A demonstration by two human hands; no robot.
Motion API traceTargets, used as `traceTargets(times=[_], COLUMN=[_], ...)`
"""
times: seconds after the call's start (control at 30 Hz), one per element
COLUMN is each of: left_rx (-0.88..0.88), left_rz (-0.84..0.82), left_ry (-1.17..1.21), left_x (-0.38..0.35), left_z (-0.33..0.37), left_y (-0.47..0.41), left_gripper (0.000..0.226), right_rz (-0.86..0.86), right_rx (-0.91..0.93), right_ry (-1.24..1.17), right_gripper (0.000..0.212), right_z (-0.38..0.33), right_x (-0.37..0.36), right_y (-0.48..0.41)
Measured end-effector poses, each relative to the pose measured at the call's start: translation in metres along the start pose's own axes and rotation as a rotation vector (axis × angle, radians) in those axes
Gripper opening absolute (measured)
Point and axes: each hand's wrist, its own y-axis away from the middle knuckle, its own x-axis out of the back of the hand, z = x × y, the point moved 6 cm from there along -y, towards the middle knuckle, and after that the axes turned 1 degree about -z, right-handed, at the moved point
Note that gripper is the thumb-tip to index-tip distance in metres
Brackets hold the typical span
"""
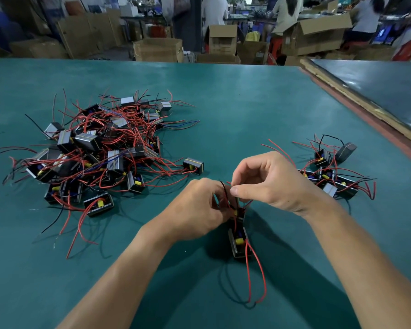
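A small transformer (238,243) with a metal frame, yellow tape and red leads stands on the green table mat (247,103) near the front centre. Its red wires (256,276) loop toward me, and a black wire (224,189) and red wires rise from a second unit just behind it. My left hand (197,210) curls around those wires from the left. My right hand (268,181) pinches the wire ends between thumb and forefinger just above the unit. The far unit is mostly hidden by my fingers.
A large tangled pile of transformers (100,148) with red and black leads lies at the left. A smaller group of transformers (330,174) sits at the right. A raised table edge (365,110) runs along the right. Cardboard boxes (157,49) and seated people are beyond the table.
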Motion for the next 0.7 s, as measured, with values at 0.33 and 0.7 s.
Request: traceTargets(times=[0.33, 0.7], left_rx=[0.199, 0.138], left_rz=[0.365, 0.356], left_ry=[0.092, 0.044], left_x=[0.012, 0.014], left_z=[-0.015, -0.003], left_y=[0.000, 0.002], left_gripper=[0.019, 0.028], right_rz=[-0.003, -0.008], right_rx=[-0.016, -0.011], right_ry=[0.020, -0.072], right_gripper=[0.008, 0.007], right_z=[0.000, 0.001], right_x=[-0.002, -0.010], right_y=[0.000, -0.001])
